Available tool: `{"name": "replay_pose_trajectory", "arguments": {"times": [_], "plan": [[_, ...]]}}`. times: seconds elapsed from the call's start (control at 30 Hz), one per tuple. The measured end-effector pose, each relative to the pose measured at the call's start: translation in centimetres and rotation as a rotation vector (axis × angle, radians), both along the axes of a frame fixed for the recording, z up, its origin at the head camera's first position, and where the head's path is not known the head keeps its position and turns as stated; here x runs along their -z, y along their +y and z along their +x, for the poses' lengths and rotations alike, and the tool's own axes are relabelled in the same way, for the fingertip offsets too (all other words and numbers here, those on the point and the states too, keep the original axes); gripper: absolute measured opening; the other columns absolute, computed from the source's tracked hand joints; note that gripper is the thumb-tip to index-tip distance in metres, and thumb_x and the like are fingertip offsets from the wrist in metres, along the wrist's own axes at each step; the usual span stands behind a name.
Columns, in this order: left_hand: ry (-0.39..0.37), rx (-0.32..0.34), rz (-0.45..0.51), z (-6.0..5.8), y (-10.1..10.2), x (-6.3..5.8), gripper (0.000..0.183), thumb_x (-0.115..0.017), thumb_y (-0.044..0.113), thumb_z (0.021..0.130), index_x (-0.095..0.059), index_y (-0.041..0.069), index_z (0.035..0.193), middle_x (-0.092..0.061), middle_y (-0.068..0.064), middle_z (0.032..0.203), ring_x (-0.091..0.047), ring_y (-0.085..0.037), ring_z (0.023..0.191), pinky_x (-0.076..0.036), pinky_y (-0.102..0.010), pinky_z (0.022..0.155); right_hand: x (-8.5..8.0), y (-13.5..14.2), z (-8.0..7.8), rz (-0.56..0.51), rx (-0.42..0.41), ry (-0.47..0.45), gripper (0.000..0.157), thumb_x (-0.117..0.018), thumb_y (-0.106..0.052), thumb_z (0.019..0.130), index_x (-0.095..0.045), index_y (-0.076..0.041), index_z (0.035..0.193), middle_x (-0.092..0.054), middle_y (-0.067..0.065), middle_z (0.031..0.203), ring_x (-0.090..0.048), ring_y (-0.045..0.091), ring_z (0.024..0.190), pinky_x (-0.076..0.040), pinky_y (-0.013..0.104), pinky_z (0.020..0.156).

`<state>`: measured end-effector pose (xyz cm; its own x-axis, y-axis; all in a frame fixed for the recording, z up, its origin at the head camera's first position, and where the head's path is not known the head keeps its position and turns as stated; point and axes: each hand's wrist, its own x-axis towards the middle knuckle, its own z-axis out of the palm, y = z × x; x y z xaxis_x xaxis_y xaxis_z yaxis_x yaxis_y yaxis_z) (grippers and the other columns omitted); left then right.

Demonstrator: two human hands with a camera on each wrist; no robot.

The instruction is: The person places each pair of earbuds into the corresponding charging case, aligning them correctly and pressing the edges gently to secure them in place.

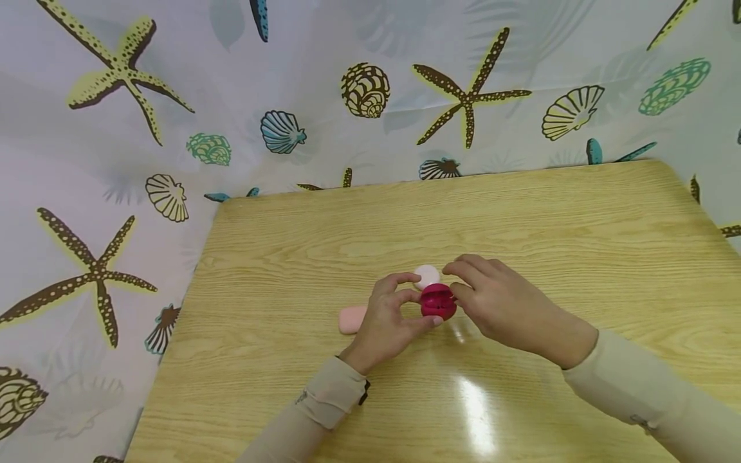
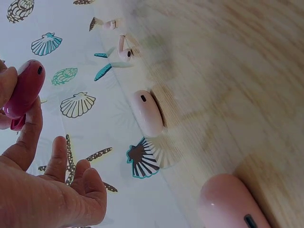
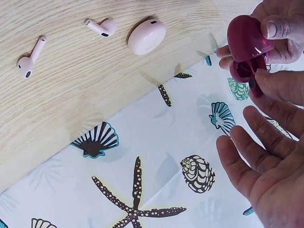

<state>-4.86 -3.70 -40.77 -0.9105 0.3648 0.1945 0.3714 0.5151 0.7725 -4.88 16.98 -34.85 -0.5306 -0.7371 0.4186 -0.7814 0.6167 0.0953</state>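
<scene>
My left hand point(image 1: 389, 319) grips a glossy dark red earbud case point(image 1: 438, 303) by its rim, thumb at the front and fingers behind. The case's lid stands raised. From the right, my right hand point(image 1: 509, 302) meets the case; its thumb and forefinger pinch a small dark red earbud point(image 3: 256, 86) at the opening, partly covered by the thumb. The other right fingers are spread loosely. Just behind the red case lies a pale pink case point(image 1: 428, 275), closed. A salmon-pink case point(image 1: 350, 319) rests left of my left hand, which partly hides it.
Two loose pale pink earbuds, one nearer point(image 3: 31, 59) and one closer point(image 3: 102, 27) to the pale case, lie on the wood-grain table point(image 1: 289, 257). A white cloth point(image 1: 324, 83) printed with shells and starfish hangs behind the table and along its left side.
</scene>
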Motion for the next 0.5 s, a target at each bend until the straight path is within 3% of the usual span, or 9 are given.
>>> {"name": "replay_pose_trajectory", "arguments": {"times": [0.5], "plan": [[-0.021, 0.013, 0.022, 0.10, -0.11, 0.00, 0.023, -0.082, 0.023, 0.074, -0.073, 0.006, 0.085, -0.057, -0.005, 0.126, -0.045, -0.028, 0.124, -0.037, -0.046, 0.103, 0.02, -0.45, 0.09, 0.029, -0.018, -0.038, 0.030, -0.082, 0.001, 0.067, -0.066, -0.003, 0.092, -0.063, 0.013, 0.112, -0.060, 0.029, 0.106, -0.057, 0.040, 0.078]]}}
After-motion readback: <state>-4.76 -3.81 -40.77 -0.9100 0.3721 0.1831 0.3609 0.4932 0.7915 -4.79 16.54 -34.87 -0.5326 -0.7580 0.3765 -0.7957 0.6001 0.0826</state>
